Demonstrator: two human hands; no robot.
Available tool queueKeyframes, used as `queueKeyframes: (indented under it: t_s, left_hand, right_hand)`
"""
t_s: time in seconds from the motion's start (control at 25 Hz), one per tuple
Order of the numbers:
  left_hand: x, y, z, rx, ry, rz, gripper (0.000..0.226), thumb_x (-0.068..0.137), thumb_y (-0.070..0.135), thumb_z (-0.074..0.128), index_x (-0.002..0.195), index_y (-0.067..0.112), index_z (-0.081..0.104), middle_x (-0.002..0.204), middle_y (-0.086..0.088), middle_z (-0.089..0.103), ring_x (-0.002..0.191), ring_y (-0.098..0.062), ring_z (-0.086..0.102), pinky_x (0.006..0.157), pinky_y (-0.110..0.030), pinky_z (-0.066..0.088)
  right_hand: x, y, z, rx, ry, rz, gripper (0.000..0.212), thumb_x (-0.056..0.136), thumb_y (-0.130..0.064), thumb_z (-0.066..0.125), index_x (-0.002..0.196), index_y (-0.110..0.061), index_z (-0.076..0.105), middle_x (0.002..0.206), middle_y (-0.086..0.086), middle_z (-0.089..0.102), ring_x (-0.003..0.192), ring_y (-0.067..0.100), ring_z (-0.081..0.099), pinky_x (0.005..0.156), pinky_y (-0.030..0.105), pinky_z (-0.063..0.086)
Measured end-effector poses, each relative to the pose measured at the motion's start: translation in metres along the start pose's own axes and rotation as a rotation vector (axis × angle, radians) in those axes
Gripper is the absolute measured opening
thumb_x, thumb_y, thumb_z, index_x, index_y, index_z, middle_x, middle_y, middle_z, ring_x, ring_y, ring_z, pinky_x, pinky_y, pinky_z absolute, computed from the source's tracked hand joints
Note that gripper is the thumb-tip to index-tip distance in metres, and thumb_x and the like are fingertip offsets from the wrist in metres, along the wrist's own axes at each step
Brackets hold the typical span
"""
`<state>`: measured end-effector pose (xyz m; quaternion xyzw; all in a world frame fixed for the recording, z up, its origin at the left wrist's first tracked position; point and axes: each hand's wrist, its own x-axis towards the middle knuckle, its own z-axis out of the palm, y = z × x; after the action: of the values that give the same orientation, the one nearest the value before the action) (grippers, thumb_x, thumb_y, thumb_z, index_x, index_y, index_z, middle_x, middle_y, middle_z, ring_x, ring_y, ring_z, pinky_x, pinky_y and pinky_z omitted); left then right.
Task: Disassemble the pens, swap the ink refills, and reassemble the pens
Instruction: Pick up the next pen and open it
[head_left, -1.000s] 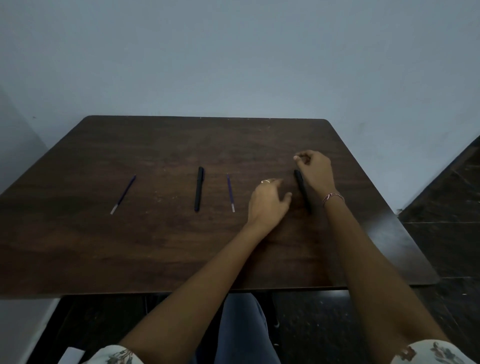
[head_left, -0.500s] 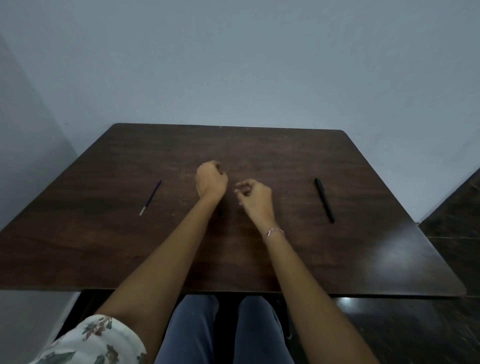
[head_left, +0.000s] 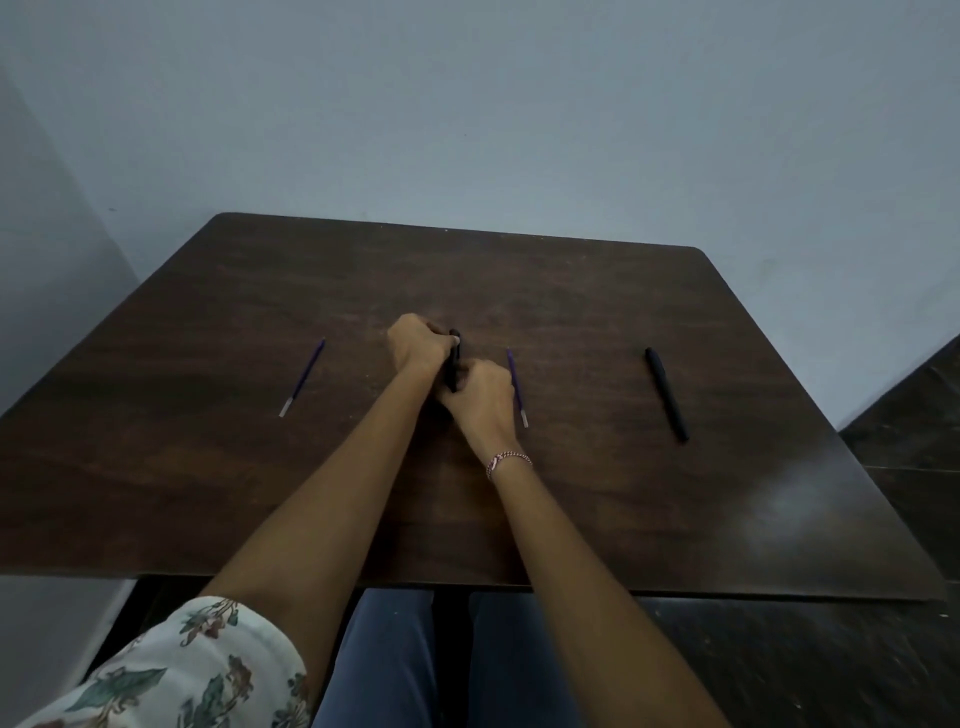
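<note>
Head view: black pen (head_left: 455, 347) at mid desk (head_left: 571, 519), both hands on it. Left hand (head_left: 417, 344) grips far end, right hand (head_left: 480, 399) pinches near end. Left refill (head_left: 302, 376) apart, right refill (head_left: 517, 387) beside right hand; 2nd pen (head_left: 666, 394) well right. Prob. unscrewing: fix one hand, twist w/ other, pull straight.

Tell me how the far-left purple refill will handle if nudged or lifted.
The purple refill looks like a thin round rod, so it probably rolls on the smooth table. Slender, it is likely light and slightly bendy.

Dim, soft picture; glare on table (head_left: 789, 512).
</note>
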<state>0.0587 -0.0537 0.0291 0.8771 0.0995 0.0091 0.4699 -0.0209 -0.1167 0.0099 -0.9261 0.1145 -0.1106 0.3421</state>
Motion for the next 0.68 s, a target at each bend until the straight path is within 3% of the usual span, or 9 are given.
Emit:
queueKeyframes:
  t_s: [0.16,0.28,0.48,0.56,0.68]
  left_hand:
    - [0.002,0.0,-0.002,-0.118,-0.01,-0.093,0.022,0.073,0.018,0.08,0.089,0.006,0.072,0.097,-0.01,0.072,0.088,-0.019,0.066,0.068,-0.026,0.048]
    - [0.001,0.001,-0.008,-0.284,-0.031,-0.147,0.018,0.069,0.015,0.083,0.076,0.009,0.067,0.093,-0.011,0.071,0.084,-0.021,0.067,0.074,-0.031,0.055]
    - [-0.021,-0.009,-0.018,-0.722,-0.122,-0.147,0.015,0.076,0.003,0.075,0.072,0.008,0.062,0.084,-0.012,0.067,0.084,-0.024,0.066,0.072,-0.026,0.055]
    - [-0.034,-0.018,-0.022,-0.905,-0.188,-0.136,0.01,0.081,0.001,0.069,0.077,0.007,0.062,0.08,-0.009,0.065,0.077,-0.019,0.063,0.064,-0.018,0.054]
    - [-0.046,-0.032,-0.028,-1.062,-0.221,-0.137,0.007,0.086,0.002,0.063,0.082,0.009,0.064,0.078,-0.002,0.067,0.073,-0.011,0.062,0.059,-0.015,0.053]
  right_hand:
    - [-0.006,0.005,-0.005,0.114,0.022,-0.002,0.035,0.077,-0.01,0.071,0.112,-0.011,0.068,0.094,0.01,0.068,0.086,0.02,0.066,0.083,0.034,0.055]
    - [-0.011,0.007,-0.008,0.179,0.081,-0.044,0.043,0.076,-0.01,0.073,0.118,-0.011,0.064,0.091,0.003,0.065,0.078,0.01,0.062,0.084,0.027,0.054]
    - [-0.031,0.012,-0.006,0.302,0.191,-0.076,0.032,0.082,-0.015,0.07,0.114,-0.011,0.067,0.086,0.001,0.064,0.068,0.004,0.056,0.074,0.016,0.049]
    - [-0.038,0.012,-0.004,0.342,0.17,-0.087,0.02,0.086,-0.024,0.066,0.103,-0.014,0.072,0.075,-0.004,0.066,0.064,0.002,0.057,0.067,0.015,0.045]
    - [-0.044,0.011,-0.003,0.373,0.142,-0.106,0.022,0.093,-0.032,0.056,0.098,-0.018,0.072,0.056,-0.011,0.06,0.053,-0.005,0.056,0.056,0.007,0.039]
